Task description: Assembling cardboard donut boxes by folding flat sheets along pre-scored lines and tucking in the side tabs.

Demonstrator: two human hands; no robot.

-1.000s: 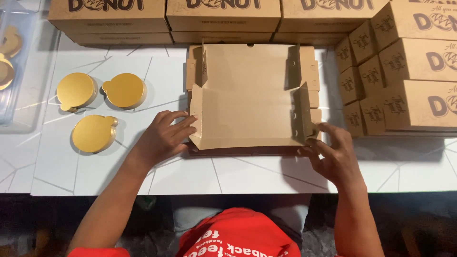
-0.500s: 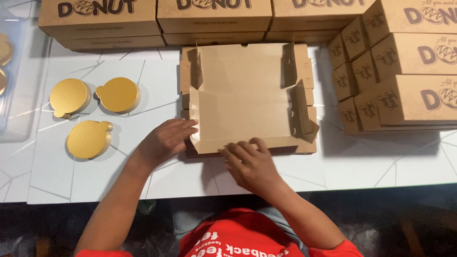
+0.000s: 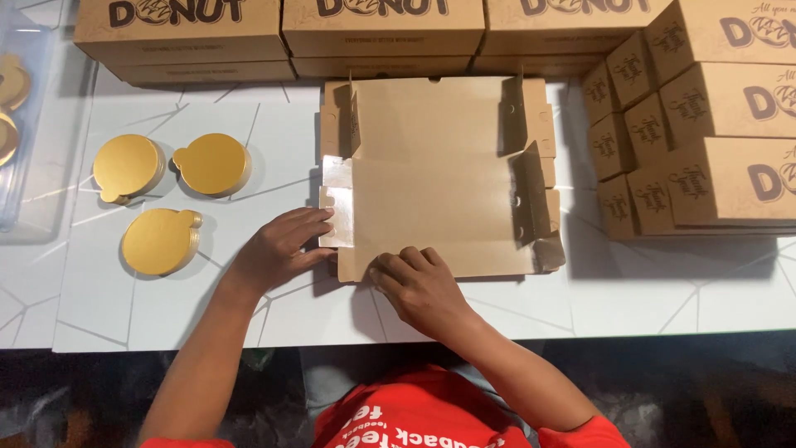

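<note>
A flat, partly folded brown cardboard box lies open on the white table in front of me. My left hand presses its fingertips on the box's left side flap, which shows a shiny inner face. My right hand rests on the near front flap, fingers curled over its edge near the left corner. The right side flaps stand partly upright.
Three round gold cake boards lie left of the box. Closed brown printed boxes are stacked along the back and at the right. A clear tray with more gold boards sits at far left.
My right hand moved from the box's right front corner to its near left front flap. The left flap has been laid open, showing its shiny side. The left hand stayed at the left side.
</note>
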